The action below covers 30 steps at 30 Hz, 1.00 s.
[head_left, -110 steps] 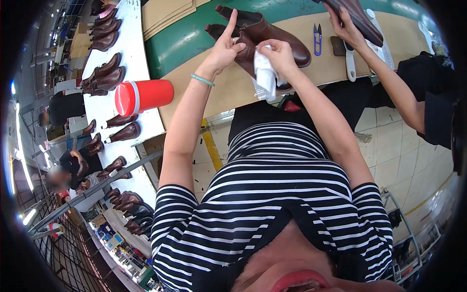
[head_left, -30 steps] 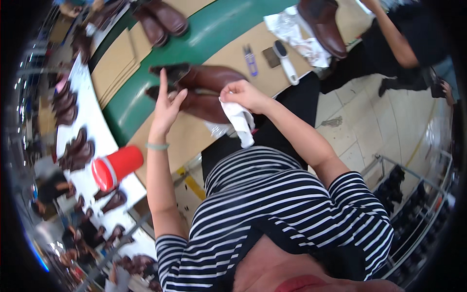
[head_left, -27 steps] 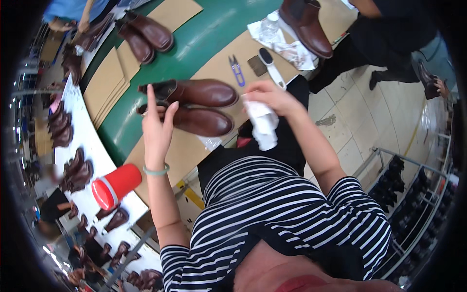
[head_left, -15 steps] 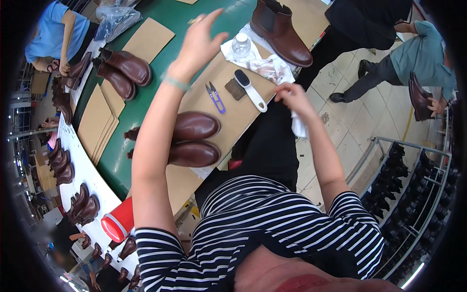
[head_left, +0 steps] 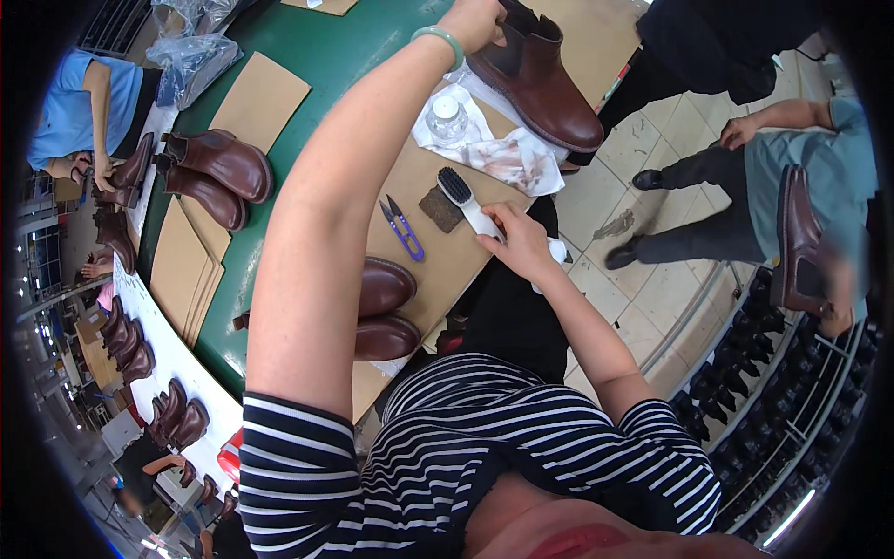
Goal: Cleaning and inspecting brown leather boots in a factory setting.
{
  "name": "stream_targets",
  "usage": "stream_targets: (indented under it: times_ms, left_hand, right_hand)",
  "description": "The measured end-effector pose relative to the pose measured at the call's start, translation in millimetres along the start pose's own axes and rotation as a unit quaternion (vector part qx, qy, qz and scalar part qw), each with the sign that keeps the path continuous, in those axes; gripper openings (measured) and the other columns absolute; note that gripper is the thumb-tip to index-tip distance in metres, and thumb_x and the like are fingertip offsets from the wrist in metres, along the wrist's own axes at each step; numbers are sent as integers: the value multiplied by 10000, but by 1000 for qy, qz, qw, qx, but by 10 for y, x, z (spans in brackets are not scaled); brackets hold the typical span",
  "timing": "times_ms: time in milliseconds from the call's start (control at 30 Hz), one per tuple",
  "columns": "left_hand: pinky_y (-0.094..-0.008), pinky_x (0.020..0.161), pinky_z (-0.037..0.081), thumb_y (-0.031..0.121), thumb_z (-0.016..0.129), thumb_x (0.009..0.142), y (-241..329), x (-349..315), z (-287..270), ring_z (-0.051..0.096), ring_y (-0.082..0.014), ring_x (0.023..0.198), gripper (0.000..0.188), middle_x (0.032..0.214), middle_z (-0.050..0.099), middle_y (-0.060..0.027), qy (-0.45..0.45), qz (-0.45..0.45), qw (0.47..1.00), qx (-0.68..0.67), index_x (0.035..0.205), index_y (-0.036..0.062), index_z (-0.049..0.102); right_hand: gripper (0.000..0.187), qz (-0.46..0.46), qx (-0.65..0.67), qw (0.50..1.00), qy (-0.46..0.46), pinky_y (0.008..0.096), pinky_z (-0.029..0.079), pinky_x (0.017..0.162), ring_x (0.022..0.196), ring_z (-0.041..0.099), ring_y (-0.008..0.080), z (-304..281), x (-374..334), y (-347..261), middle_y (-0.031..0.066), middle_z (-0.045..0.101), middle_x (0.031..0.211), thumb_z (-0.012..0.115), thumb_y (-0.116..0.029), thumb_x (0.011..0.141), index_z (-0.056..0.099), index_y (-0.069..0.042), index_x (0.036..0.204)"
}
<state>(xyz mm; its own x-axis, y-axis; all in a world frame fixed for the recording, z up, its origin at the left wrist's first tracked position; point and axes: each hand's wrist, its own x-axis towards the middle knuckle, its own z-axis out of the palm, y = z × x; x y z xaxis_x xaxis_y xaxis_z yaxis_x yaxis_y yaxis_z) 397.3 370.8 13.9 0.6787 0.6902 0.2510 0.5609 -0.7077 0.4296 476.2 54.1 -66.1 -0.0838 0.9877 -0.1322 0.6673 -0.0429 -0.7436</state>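
Observation:
My left hand [head_left: 473, 24] reaches far across the table, its fingers closed at the top of a brown ankle boot [head_left: 551, 104]. The boot stands upright at the table's right side. My right hand [head_left: 521, 244] is at the handle end of a white brush [head_left: 480, 219] with black bristles, thumb and forefinger on either side of it. A bunched white cloth [head_left: 558, 250] shows under that hand, seemingly held by its curled fingers. Left of the brush lie a dark brown abrasive block [head_left: 441, 210] and purple-handled thread snips [head_left: 402, 229]. My left forearm partly hides a pair of brown shoes [head_left: 387, 337].
A clear bottle [head_left: 447, 121] stands on a stained white cloth [head_left: 517, 162]. Farther left are another boot pair [head_left: 223, 168] and cardboard sheets [head_left: 186, 265] on the green table [head_left: 321, 56]. Co-workers handle boots at left and right; a shoe rack [head_left: 745, 373] stands lower right.
My left hand has moved right and away from me to the standing boot. My right hand has come left and nearer to the brush handle. The person at right has come closer.

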Motion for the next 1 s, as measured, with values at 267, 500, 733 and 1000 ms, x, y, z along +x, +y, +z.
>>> stream_targets:
  times_ms: [267,500,733,1000]
  left_hand:
    - [-331,660,503,202,758,747,-971,-476,-836,634,-175,716,362,826,651,-99,-25,-252,967,10,1034,7,654]
    - [-349,419,503,166,732,790,-1388,-1830,-1458,624,-234,516,305,752,657,-134,134,-497,822,-246,954,-67,623]
    - [-437,613,601,134,668,851,-1317,-2966,-1431,658,-298,799,331,977,640,-168,178,-567,687,-418,1044,-112,560]
    - [-438,713,562,249,652,876,-1026,-3721,-1132,621,-325,944,541,1187,579,-168,159,-582,695,-391,1260,-77,456]
  right_hand:
    - [433,-15,-28,999,5,363,492,659,775,615,247,109,24,38,79,575,887,749,-291,716,579,-88,1059]
    - [405,-9,-17,1000,11,385,490,660,784,618,276,103,22,33,93,564,883,745,-264,724,575,-99,1053]
    - [424,4,-46,999,0,388,490,678,806,613,276,75,63,-88,94,560,897,754,-277,725,583,-80,1059]
    - [324,-35,-93,994,48,404,483,699,818,603,310,-24,62,-734,125,549,955,692,-228,793,592,-49,1044]
